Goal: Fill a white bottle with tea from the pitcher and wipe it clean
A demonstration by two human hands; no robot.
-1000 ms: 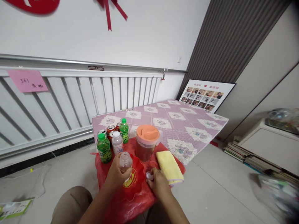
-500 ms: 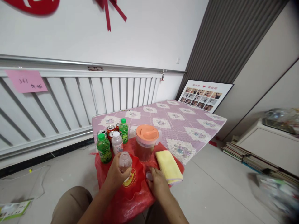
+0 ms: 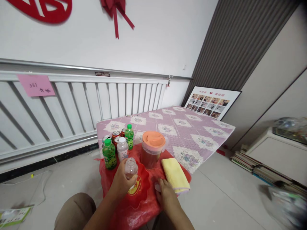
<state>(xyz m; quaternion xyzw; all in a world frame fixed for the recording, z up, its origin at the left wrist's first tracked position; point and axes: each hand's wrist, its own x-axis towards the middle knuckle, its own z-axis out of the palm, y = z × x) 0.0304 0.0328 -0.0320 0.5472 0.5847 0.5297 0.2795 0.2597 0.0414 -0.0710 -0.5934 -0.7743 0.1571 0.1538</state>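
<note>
My left hand [image 3: 122, 180] is wrapped round an uncapped clear bottle [image 3: 131, 166], held upright over a red scalloped tray [image 3: 141, 198] with a yellow print. At the red-covered table's right side, my right hand [image 3: 167, 194] has its fingers closed on a pale round bottle cap [image 3: 157, 187], partly hidden by the fingers. Just beyond the hands stands a pitcher [image 3: 151, 156] of brownish liquid with an orange lid [image 3: 153, 139]. A folded yellow cloth [image 3: 176, 175] lies beside my right hand. Behind the held bottle is a white-capped bottle [image 3: 122, 149].
Green-capped bottles [image 3: 109, 155] and several drink cans [image 3: 116, 134] crowd the table's back left. A bed with a purple floral cover [image 3: 182, 134] adjoins the table. Behind it run a white radiator [image 3: 79, 102] and a leaning photo board [image 3: 213, 102].
The whole view has shifted slightly, so things appear lower and a little to the right. Both hands keep their holds; the cap in my right hand looks more tilted.
</note>
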